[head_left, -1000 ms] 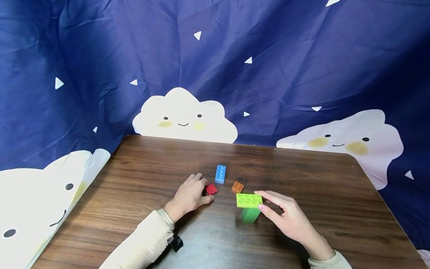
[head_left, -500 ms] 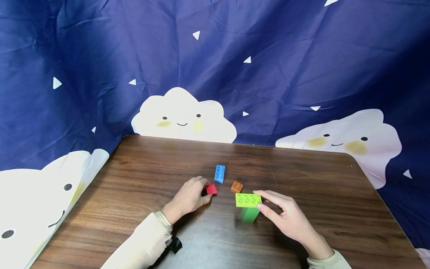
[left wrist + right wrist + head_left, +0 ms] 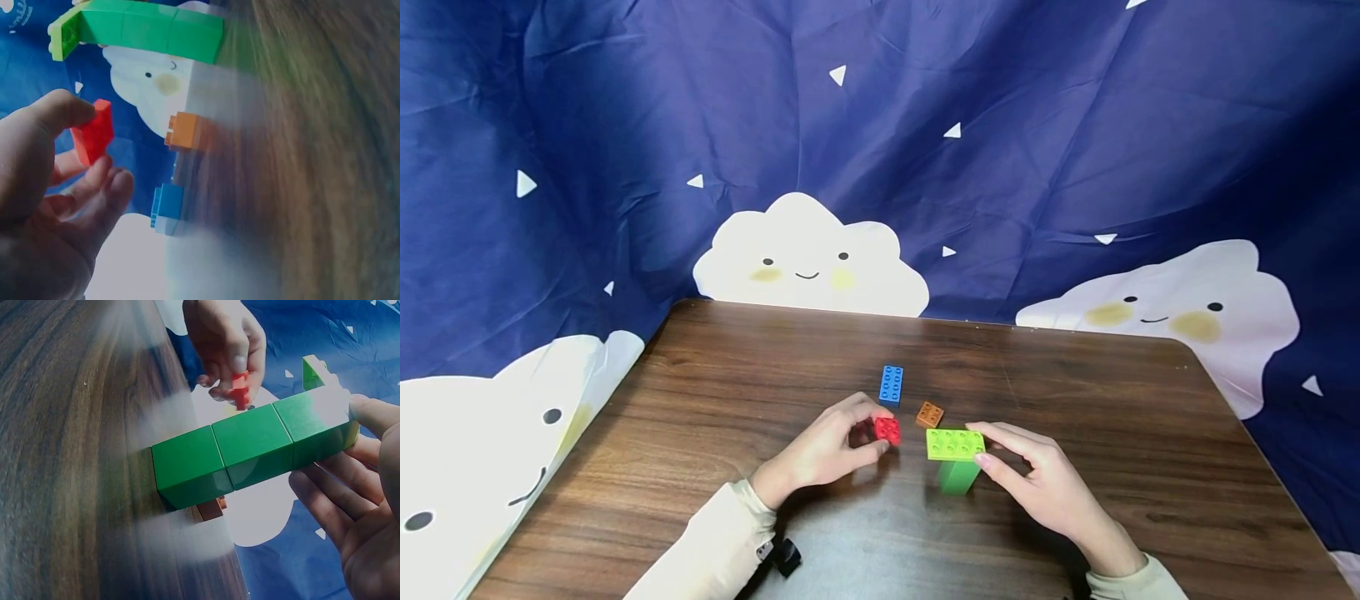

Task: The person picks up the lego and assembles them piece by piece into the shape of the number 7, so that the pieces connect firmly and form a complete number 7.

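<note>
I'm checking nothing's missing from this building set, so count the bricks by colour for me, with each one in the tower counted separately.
Small square red plastic brick: 1
Rectangular blue plastic brick: 1
Small square orange plastic brick: 1
Rectangular lime-green plastic brick: 1
Stacked block-shaped dark green plastic bricks: 3
Total in view: 7
</note>
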{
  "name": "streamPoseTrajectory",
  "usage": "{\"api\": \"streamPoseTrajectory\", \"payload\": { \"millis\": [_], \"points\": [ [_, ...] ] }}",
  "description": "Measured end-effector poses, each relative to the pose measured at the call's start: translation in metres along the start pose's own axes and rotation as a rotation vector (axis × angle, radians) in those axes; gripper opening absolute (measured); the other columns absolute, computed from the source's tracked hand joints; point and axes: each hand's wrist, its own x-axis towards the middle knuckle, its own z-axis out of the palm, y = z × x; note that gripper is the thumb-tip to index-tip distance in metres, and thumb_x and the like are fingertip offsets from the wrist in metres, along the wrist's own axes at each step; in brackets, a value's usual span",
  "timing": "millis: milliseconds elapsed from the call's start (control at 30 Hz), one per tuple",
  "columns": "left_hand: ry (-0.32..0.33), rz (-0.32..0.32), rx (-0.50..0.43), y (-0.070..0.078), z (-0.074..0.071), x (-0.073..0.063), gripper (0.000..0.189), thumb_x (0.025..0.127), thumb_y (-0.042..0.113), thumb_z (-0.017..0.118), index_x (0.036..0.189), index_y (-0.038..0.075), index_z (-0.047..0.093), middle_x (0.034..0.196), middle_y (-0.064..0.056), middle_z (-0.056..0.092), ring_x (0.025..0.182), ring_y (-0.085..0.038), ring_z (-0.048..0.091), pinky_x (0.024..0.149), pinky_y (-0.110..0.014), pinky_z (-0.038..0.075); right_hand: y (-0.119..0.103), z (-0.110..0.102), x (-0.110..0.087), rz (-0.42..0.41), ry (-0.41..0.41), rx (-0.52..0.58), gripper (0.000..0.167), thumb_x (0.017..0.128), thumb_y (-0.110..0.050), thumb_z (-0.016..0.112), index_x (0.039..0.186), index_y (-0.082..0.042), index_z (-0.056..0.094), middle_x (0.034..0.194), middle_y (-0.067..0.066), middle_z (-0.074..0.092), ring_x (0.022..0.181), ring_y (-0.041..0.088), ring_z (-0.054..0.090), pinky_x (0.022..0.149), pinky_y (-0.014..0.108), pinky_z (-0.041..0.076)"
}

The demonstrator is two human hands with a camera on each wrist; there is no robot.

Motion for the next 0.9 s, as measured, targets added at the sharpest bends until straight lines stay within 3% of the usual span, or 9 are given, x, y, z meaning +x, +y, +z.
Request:
{"api": "streamPoseTrajectory", "payload": {
  "millis": [133, 333, 667, 900],
  "points": [
    [-0.005, 0.032, -0.089, 0.007, 0.000, 0.001, 0.032, 0.097, 0.012, 0.076, 0.128, 0.010, 0.072, 0.112, 0.000, 0.072, 0.093, -0.017, 0.070, 0.075, -0.031, 0.062, 0.000, 0.000, 0.000, 0.003, -0.004, 0.003, 0.043, 0.090, 0.009, 0.078, 0.132, -0.001, 0.073, 0.124, 0.016, 0.079, 0.119, 0.002, 0.070, 0.101, 0.011, 0.052],
    [0.006, 0.092, -0.168, 0.015, 0.004, 0.002, 0.033, 0.097, 0.008, 0.076, 0.129, 0.008, 0.071, 0.111, -0.002, 0.074, 0.092, -0.004, 0.067, 0.078, -0.036, 0.064, 0.000, 0.000, 0.000, 0.007, -0.006, 0.024, 0.043, 0.090, 0.010, 0.077, 0.132, 0.000, 0.073, 0.125, 0.016, 0.078, 0.115, 0.002, 0.071, 0.096, 0.013, 0.055],
    [0.025, 0.141, -0.197, 0.021, 0.009, 0.002, 0.036, 0.095, 0.007, 0.079, 0.130, 0.008, 0.071, 0.107, -0.002, 0.074, 0.091, -0.002, 0.066, 0.073, -0.036, 0.062, 0.002, 0.000, -0.001, 0.053, -0.022, 0.028, 0.043, 0.091, 0.010, 0.077, 0.131, -0.003, 0.074, 0.126, 0.016, 0.078, 0.118, 0.000, 0.070, 0.097, 0.015, 0.057],
    [0.033, 0.165, -0.225, 0.024, 0.012, 0.003, 0.037, 0.095, 0.005, 0.078, 0.132, 0.006, 0.071, 0.109, -0.005, 0.075, 0.090, -0.001, 0.065, 0.077, -0.038, 0.064, 0.000, 0.000, 0.000, 0.015, -0.009, 0.027, 0.045, 0.090, 0.011, 0.077, 0.133, -0.004, 0.074, 0.125, 0.014, 0.079, 0.117, 0.001, 0.070, 0.098, 0.014, 0.056]
  ]
}}
